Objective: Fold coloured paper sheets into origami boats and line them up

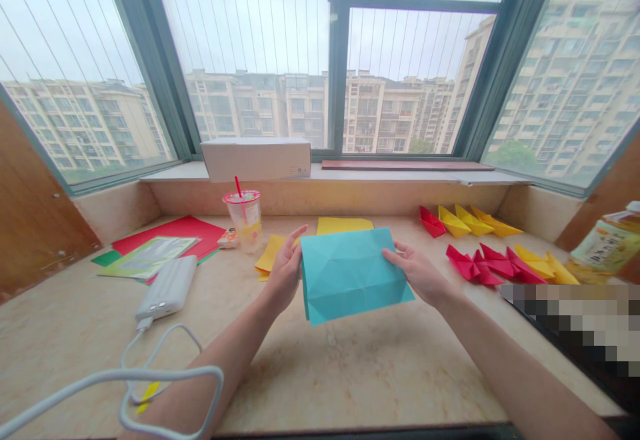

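Note:
A sheet of blue paper (350,273), doubled over and marked with crease lines, is held up above the counter between both hands. My left hand (287,267) grips its left edge, with the fingers partly behind the paper. At the right side, my right hand (413,267) pinches the sheet, thumb in front and the other fingers behind. Behind the blue paper lie yellow sheets (345,225), partly covered by it. Another piece of yellow paper (270,257) rests beside my left hand.
Folded red and yellow paper boats (455,220) stand in rows at the right, near a bottle (607,240). Leftward are a plastic cup with a straw (245,217), red paper (180,233), and a white power bank (167,287). Its cable (100,379) loops over my left forearm.

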The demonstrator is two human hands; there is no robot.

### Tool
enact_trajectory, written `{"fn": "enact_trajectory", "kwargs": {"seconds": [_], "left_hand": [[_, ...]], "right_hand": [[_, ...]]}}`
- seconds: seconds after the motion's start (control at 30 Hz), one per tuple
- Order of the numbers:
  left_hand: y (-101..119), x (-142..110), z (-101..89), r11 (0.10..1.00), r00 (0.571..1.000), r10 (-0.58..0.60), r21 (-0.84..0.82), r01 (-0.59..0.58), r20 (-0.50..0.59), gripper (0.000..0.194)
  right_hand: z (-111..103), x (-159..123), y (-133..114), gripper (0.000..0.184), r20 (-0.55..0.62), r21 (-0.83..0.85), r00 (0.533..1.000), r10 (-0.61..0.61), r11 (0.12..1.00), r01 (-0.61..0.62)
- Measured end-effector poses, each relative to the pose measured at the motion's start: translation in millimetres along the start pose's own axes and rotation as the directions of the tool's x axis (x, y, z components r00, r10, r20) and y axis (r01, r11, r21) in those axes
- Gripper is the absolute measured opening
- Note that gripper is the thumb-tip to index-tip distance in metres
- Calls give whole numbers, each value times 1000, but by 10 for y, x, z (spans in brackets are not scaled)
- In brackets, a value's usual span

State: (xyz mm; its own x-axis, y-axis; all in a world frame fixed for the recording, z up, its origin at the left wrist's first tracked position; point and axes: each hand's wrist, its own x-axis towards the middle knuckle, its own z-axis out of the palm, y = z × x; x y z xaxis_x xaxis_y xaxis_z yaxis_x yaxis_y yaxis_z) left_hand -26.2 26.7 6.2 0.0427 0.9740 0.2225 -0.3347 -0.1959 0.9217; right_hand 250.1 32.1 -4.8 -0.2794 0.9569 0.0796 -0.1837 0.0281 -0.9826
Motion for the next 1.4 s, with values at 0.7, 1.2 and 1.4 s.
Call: {"fn": "enact_trajectory", "kwargs": {"seconds": [0.7,1.2,1.4], "left_hand": [[-62,-31,53,990,988,-107,100,96,108,48],[-103,-259,269,937,931,-162,-244,248,327,44],[-126,-282,286,945,962,-196,-227,237,191,49]], "right_hand": [[134,-59,20,39,-93,-114,992,-87,991,76],[227,-196,74,45,606,-646,450,-656,-75,760],[347,-170,103,44,712,-600,466,-525,-111,792]]}}
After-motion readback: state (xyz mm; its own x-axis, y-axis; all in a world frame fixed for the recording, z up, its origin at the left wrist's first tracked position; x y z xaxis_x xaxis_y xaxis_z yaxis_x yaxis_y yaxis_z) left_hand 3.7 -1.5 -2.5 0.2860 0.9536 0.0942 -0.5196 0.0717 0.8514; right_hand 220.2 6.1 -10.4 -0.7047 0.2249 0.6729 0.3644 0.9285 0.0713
